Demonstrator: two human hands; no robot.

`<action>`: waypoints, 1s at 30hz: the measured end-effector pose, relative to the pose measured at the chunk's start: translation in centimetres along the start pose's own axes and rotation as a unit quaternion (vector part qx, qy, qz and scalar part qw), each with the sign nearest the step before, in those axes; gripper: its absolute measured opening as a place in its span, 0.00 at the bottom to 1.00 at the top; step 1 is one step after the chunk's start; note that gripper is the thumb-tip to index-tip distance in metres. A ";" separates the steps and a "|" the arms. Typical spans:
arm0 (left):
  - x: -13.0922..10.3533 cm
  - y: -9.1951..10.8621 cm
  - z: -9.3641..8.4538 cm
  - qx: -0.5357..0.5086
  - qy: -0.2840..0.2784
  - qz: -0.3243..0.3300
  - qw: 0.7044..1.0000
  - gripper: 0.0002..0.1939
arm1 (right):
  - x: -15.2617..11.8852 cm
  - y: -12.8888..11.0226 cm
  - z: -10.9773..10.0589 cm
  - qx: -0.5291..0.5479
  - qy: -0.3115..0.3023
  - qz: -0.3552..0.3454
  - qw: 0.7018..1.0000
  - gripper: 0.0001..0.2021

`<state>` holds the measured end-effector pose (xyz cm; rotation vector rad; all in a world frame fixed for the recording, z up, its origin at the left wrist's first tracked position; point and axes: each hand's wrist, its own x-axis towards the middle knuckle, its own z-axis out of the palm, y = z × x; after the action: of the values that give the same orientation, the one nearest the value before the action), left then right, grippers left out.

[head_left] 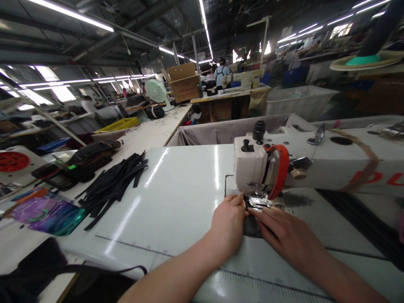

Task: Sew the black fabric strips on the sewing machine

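Note:
A white sewing machine with an orange guard stands on the pale table at the right. Under its needle area lies a small piece of dark fabric, partly covered by my hands. My left hand has its fingers closed at the fabric's left edge, close to the presser foot. On the fabric's right side, beside the metal plate, my right hand lies with fingers stretched forward and pressing down. The needle itself cannot be made out.
Black fabric strips are heaped at the table's left, near a purple and teal pouch. Long dark strips lie right of my hands. Farther off are a green fan, a cardboard box and a person.

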<state>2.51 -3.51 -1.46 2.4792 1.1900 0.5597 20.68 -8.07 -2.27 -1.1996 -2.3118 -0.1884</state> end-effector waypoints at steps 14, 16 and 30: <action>0.9 -0.2 0.2 0.028 -0.035 -0.006 0.999 0.09 | 0.5 -0.3 -0.1 -0.026 0.006 -0.012 1.000 0.15; 0.9 -0.4 0.7 0.029 -0.025 -0.003 0.999 0.08 | 0.6 -0.3 -0.2 -0.030 0.024 -0.021 0.999 0.15; 6.3 -0.6 -3.7 0.007 -0.027 -0.184 0.983 0.17 | 0.0 0.9 1.5 -0.065 0.087 -0.061 0.992 0.16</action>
<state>3.91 2.30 2.80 2.1897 1.5827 0.3805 20.83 -7.05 -3.64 -1.0572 -2.2477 -0.4768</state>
